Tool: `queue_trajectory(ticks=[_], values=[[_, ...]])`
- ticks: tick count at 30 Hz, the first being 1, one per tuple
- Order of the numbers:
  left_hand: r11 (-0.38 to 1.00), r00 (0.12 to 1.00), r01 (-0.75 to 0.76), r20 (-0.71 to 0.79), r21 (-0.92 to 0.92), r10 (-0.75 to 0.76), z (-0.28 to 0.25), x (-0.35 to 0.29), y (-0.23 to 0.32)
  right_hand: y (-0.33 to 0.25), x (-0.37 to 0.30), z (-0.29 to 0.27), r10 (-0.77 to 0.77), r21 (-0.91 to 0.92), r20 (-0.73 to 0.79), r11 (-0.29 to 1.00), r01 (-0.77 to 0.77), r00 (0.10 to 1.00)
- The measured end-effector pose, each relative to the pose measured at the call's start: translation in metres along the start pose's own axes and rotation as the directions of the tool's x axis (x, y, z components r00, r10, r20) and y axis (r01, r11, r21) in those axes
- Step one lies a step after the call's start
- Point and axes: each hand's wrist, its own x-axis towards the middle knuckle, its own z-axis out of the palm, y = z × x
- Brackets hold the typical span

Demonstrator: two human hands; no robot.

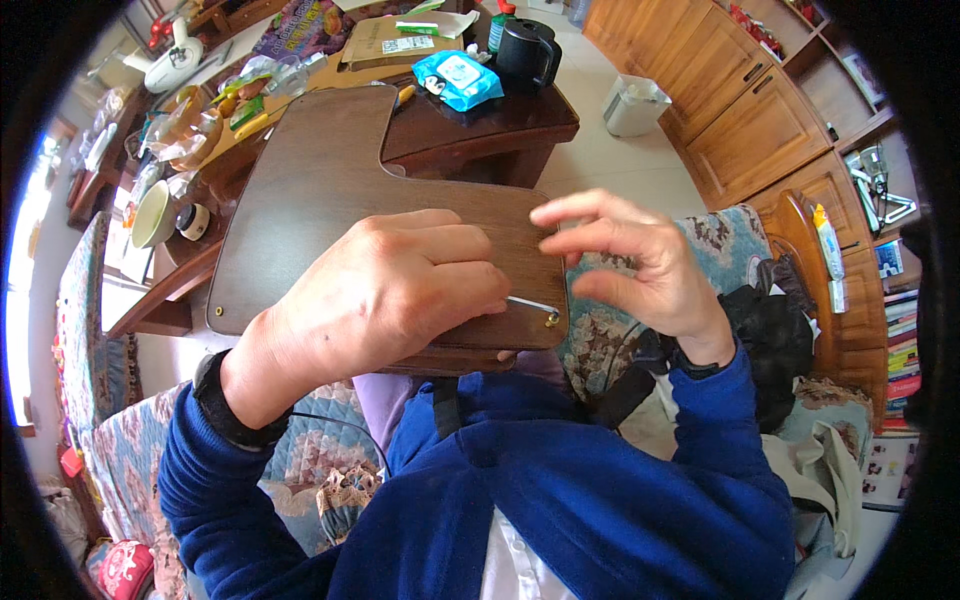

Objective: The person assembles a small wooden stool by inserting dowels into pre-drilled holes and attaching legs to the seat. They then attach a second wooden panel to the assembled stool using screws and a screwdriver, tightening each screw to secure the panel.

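Note:
My left hand point(395, 275) is closed over the near right part of a dark brown wooden panel point(310, 190) above my lap. A thin silver hex key point(530, 303) sticks out from its fingers, and the far end meets a brass bolt point(552, 320) at the panel's near right corner. Another brass fitting point(219, 311) sits at the near left corner. Just past the panel's right edge, my right hand point(645, 255) hovers with bent fingers apart and nothing between them. Below the panel's near edge, more brown wood shows, partly hidden.
Beyond the panel, a dark table point(480, 135) carries a blue wipes pack point(457, 80) and a black jug point(525, 52). A bowl point(153, 214) and clutter stand at the left. Patterned sofa cushions surround me; a black bag point(765, 350) lies at the right.

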Motion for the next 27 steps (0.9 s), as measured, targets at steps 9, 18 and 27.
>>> queue_trajectory(ticks=[9,18,27], values=[[0.997,0.994,-0.079,-0.078,-0.021,0.077,0.005,0.0,-0.01,-0.018,0.05,-0.026,-0.476,-0.358,0.421,0.695,0.624,0.772],[0.995,0.993,-0.1,-0.063,0.021,0.101,0.005,-0.001,-0.017,-0.018,0.054,-0.021,-0.628,-0.332,0.527,0.468,0.819,0.572],[0.991,0.992,-0.105,-0.086,-0.084,0.097,0.004,-0.005,-0.016,-0.031,0.074,-0.02,-0.611,-0.33,0.643,0.324,0.887,0.462]])
